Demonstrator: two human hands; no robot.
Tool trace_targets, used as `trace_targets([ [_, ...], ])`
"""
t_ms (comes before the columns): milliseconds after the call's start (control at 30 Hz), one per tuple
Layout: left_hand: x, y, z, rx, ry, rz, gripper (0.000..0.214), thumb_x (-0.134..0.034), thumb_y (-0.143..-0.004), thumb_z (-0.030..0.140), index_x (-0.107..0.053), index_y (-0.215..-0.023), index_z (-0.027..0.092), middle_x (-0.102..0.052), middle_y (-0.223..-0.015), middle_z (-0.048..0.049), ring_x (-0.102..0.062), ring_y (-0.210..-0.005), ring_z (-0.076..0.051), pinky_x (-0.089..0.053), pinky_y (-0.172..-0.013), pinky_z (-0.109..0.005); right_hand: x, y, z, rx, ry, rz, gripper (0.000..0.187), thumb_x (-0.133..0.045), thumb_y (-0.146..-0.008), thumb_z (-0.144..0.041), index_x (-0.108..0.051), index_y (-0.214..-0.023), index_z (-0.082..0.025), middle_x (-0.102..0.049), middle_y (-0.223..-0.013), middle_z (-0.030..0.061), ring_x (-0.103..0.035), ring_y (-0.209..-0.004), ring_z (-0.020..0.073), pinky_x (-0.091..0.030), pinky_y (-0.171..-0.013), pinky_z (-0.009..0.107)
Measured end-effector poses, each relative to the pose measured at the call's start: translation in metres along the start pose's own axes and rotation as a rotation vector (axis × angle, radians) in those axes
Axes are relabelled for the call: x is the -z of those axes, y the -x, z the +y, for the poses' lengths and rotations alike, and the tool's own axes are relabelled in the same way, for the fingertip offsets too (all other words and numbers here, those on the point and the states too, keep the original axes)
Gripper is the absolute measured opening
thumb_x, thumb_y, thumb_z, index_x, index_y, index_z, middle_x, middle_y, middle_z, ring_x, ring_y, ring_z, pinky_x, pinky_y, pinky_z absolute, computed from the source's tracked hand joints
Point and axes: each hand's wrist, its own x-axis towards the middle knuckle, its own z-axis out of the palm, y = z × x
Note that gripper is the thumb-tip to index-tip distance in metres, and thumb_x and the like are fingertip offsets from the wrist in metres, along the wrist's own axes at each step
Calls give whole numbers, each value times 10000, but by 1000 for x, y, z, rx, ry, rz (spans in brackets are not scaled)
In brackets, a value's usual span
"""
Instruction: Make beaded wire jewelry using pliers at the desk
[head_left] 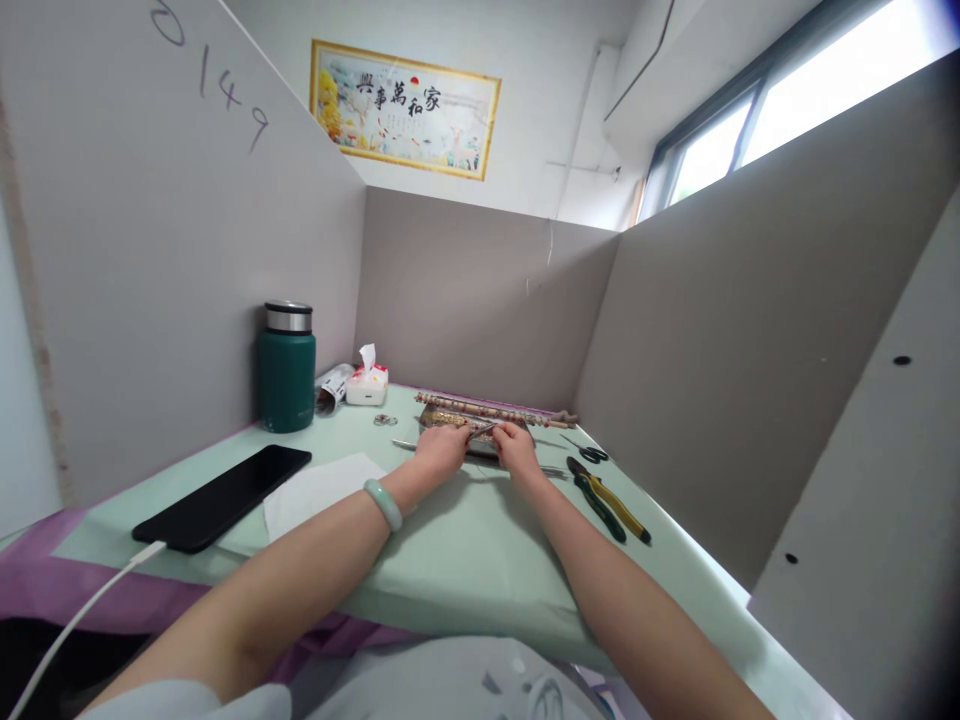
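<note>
My left hand [444, 450] is closed in a pinch, with a pale green bangle on its wrist. Close to its right, my right hand [514, 444] is pinched too. A thin greyish strand [482, 431] runs between the fingertips of both hands; its exact kind is too small to make out. Just behind the hands lies a dark tray [474, 452] with small gold-coloured pieces, partly hidden by my fingers. Long rods wrapped with small red and beige pieces [495, 408] lie across the tray's far side.
Pliers [609, 500] with green and yellow handles and black scissors [592, 453] lie at right. On the left are a black phone [225, 497] with a white cable, white paper [319, 490], a green flask [286, 375] and a tissue box [367, 386]. Grey partitions [480, 290] enclose the table.
</note>
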Motion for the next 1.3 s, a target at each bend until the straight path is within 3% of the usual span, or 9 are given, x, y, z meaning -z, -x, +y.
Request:
trace_targets([
  [100, 1, 0, 2, -6, -18, 15, 273, -385, -901, 273, -600, -1059, 214, -667, -943, -84, -638, -848, -215, -454, -727, -297, -1, 5, -9, -152, -221, -49, 112, -529, -659, -297, -502, -658, -188, -369, -475, -71, -246, -378, 61, -155, -367, 199],
  [267, 6, 1, 5, -24, -52, 47, 266, -374, -893, 185, -595, -1041, 177, -654, -922, -113, -640, -840, -235, -455, -706, -316, 2, 9, -18, -241, -397, -139, 119, -575, -647, -258, -495, -669, -172, -363, -488, -75, -182, -358, 30, -88, -354, 185],
  [433, 10, 2, 8, -18, -58, 68, 279, -378, -877, 133, -587, -1060, 153, -638, -967, -141, -619, -920, -247, -447, -736, -312, 4, 9, -20, -290, -447, -172, 104, -562, -643, -234, -491, -674, -165, -359, -485, -77, -172, -361, 27, -93, -355, 179],
  [533, 6, 2, 7, -2, 1, 65, 282, -378, -882, 160, -599, -1057, 171, -644, -970, -130, -622, -905, -232, -444, -750, -309, 2, 8, -17, -251, -386, -129, 99, -546, -642, -241, -474, -654, -174, -365, -482, -75, -193, -361, 34, -106, -354, 184],
  [733, -5, -4, 0, 29, 284, -47, 232, -494, -823, 299, -656, -960, 203, -686, -886, -86, -626, -854, -230, -447, -722, -288, -2, 4, -11, -87, -187, -22, 130, -528, -647, -315, -482, -637, -194, -363, -453, -77, -247, -373, 58, -157, -352, 199],
  [867, -3, -6, 0, 20, 498, -90, 155, -531, -779, 272, -654, -809, 184, -677, -773, -49, -621, -760, -186, -445, -681, -246, -1, 5, -14, -110, -243, -34, 128, -520, -639, -317, -468, -639, -200, -375, -466, -74, -234, -366, 59, -143, -356, 210],
  [1033, -4, -6, 1, 157, 875, -282, 123, -547, -763, 281, -587, -780, 166, -599, -631, 1, -532, -481, -107, -422, -475, -210, -1, 6, -16, -92, -277, -60, 137, -536, -646, -327, -488, -681, -204, -381, -483, -78, -225, -374, 62, -129, -369, 216],
  [1300, -5, -7, 0, 202, 1173, -347, 160, -584, -753, 293, -519, -705, 156, -544, -588, 14, -503, -462, -91, -410, -419, -201, -1, 5, -11, -50, -256, -69, 222, -574, -659, -394, -516, -748, -198, -383, -495, -80, -261, -393, 66, -154, -383, 212],
])
